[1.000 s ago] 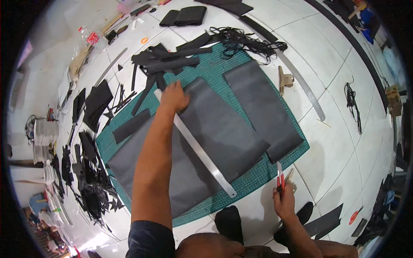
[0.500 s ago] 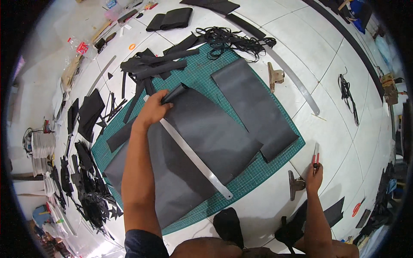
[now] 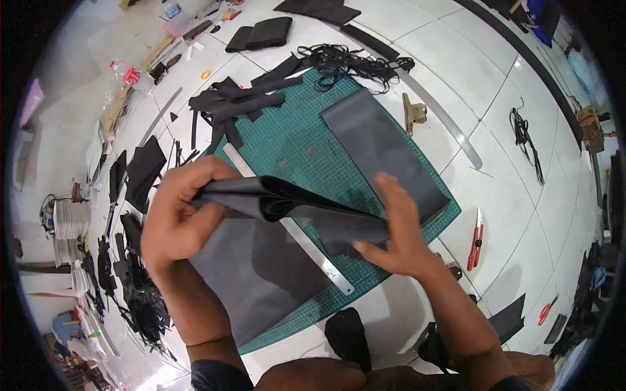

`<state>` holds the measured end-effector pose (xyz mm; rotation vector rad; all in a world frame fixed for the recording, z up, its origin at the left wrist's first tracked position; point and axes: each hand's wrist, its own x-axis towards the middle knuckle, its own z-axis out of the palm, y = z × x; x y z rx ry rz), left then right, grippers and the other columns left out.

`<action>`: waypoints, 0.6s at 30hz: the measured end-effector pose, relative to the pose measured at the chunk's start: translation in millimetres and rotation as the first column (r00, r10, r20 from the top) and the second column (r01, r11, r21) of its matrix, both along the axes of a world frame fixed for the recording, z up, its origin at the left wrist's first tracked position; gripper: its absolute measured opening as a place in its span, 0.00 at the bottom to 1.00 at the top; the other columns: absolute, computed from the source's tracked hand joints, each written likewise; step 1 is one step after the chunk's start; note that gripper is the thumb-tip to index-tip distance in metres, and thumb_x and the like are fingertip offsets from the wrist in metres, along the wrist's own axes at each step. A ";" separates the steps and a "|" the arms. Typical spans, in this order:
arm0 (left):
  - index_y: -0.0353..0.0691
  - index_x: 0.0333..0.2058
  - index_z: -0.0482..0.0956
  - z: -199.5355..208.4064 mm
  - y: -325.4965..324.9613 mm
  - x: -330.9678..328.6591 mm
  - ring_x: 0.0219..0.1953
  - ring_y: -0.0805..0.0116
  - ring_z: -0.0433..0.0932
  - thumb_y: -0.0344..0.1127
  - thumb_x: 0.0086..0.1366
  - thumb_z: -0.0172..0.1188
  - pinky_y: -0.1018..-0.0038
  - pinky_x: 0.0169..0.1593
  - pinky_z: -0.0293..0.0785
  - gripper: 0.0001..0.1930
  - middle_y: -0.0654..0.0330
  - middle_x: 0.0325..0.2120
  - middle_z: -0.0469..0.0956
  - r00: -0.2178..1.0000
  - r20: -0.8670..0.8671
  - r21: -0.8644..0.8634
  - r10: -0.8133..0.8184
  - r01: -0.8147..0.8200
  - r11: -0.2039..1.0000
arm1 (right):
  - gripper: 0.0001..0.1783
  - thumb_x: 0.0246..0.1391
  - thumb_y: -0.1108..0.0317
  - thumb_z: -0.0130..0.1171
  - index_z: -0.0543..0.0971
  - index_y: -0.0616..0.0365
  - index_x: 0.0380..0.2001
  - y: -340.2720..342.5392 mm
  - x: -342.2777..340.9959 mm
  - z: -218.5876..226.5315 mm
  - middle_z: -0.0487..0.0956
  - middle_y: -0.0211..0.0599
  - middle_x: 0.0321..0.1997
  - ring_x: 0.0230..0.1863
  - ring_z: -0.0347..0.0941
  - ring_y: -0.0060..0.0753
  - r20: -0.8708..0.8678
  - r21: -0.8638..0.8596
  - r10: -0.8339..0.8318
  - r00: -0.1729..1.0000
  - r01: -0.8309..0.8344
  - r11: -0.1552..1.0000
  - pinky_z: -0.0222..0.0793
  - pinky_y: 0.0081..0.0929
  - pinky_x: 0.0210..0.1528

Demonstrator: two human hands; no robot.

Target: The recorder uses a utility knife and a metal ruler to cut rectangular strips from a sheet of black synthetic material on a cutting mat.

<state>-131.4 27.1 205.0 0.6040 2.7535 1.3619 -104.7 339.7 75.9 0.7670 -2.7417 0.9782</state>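
A dark grey sheet (image 3: pixel 336 228) is raised, folded.

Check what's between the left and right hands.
A folded dark-grey sheet, gripped by the left hand; it runs across to the open right hand, passing above the steel ruler. Shows in the head view.

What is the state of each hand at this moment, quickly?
Left hand: closed, holding the folded black sheet.
Right hand: open at the sheet's other end; contact unclear.
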 end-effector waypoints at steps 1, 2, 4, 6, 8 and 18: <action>0.31 0.29 0.75 9.7 -0.2 3.4 0.26 0.70 0.73 0.23 0.44 0.51 0.77 0.33 0.68 0.11 0.59 0.23 0.75 1.000 -0.010 -0.004 -0.001 0.001 1.000 | 0.44 0.49 0.55 0.66 0.59 0.61 0.64 -11.3 -6.9 4.9 0.68 0.58 0.60 0.60 0.67 0.52 -0.010 -0.004 -0.001 1.000 0.001 1.000 0.62 0.43 0.59; 0.31 0.29 0.75 14.8 -5.2 8.6 0.26 0.71 0.73 0.24 0.43 0.52 0.77 0.33 0.67 0.11 0.59 0.23 0.75 1.000 -0.004 0.060 0.016 -0.016 0.998 | 0.39 0.50 0.58 0.65 0.63 0.63 0.61 -21.8 -11.6 5.5 0.72 0.56 0.56 0.55 0.71 0.48 0.403 -0.184 0.063 0.913 0.013 0.983 0.66 0.38 0.53; 0.32 0.31 0.75 28.0 -16.3 15.9 0.26 0.75 0.72 0.26 0.42 0.54 0.79 0.32 0.67 0.13 0.61 0.26 0.76 0.995 0.074 0.056 0.068 -0.072 0.996 | 0.34 0.52 0.61 0.64 0.66 0.66 0.58 -30.3 -9.1 4.7 0.75 0.54 0.52 0.50 0.76 0.44 0.720 -0.331 0.179 0.670 0.105 0.938 0.70 0.33 0.48; 0.32 0.32 0.75 24.1 -27.2 16.4 0.27 0.76 0.72 0.25 0.44 0.54 0.79 0.33 0.67 0.13 0.63 0.26 0.76 0.983 0.138 0.097 0.121 -0.135 0.986 | 0.24 0.55 0.62 0.62 0.73 0.69 0.49 -32.3 2.9 0.1 0.80 0.52 0.39 0.34 0.78 0.38 0.632 -0.327 0.198 0.749 0.026 0.945 0.71 0.28 0.36; 0.32 0.38 0.76 20.5 -34.6 14.5 0.33 0.77 0.73 0.25 0.50 0.60 0.79 0.39 0.69 0.14 0.65 0.31 0.77 0.928 0.300 0.105 0.220 -0.261 0.960 | 0.22 0.56 0.61 0.61 0.74 0.69 0.47 -21.9 10.4 9.6 0.80 0.54 0.38 0.36 0.79 0.44 0.598 -0.300 0.187 0.779 0.002 0.954 0.72 0.33 0.38; 0.33 0.52 0.73 -21.8 77.2 -87.8 0.48 0.66 0.74 0.34 0.57 0.65 0.71 0.55 0.68 0.24 0.54 0.42 0.76 0.983 0.041 -0.071 0.181 -0.178 0.982 | 0.28 0.51 0.58 0.66 0.74 0.68 0.49 96.7 -59.7 48.3 0.81 0.43 0.39 0.39 0.79 0.36 0.773 -0.168 0.027 0.634 0.164 0.972 0.73 0.31 0.44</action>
